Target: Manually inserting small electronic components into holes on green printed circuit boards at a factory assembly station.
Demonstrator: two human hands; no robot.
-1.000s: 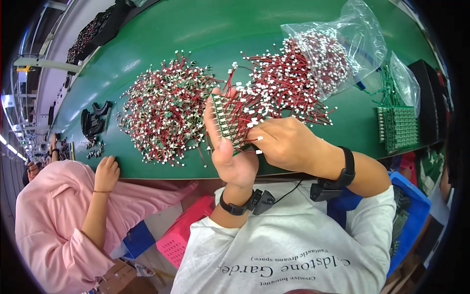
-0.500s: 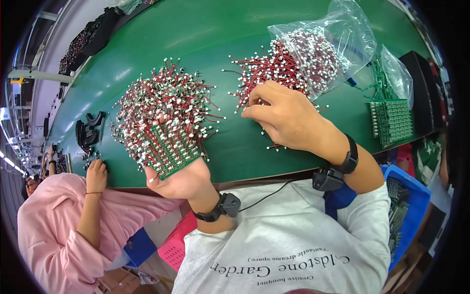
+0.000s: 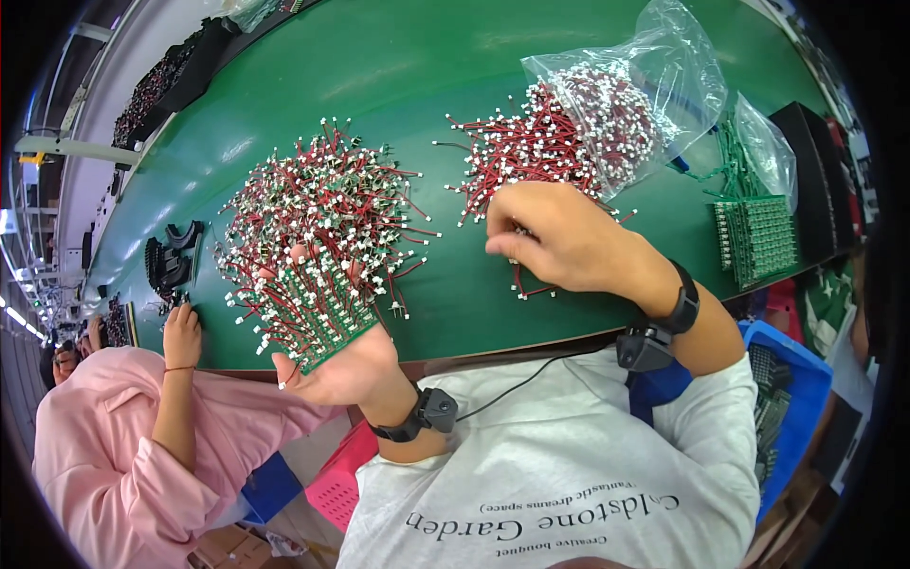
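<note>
My left hand (image 3: 346, 372), palm up, supports a green circuit board panel (image 3: 334, 327) with rows of red wires and white connectors on it. Some of its fingertips show behind the panel's far edge. Just beyond lies a heap of small green boards with red wires and white plugs (image 3: 318, 194). My right hand (image 3: 559, 232) is closed in a pinch at the near side of a pile of red wires with white connectors (image 3: 521, 142). What the pinch holds, if anything, is hidden. A few stray wires (image 3: 531, 287) lie beneath that hand.
A clear plastic bag (image 3: 664, 71) covers part of the wire pile. Stacked green boards (image 3: 758, 232) stand at the right by a black box (image 3: 815, 180). A blue bin (image 3: 791, 408) is low right. Left, a co-worker's hand (image 3: 182, 337) rests near black parts (image 3: 169, 261).
My right hand has drawn slightly back toward me from the wire pile, still pinched. My left hand and the panel have shifted a little nearer and to the left.
</note>
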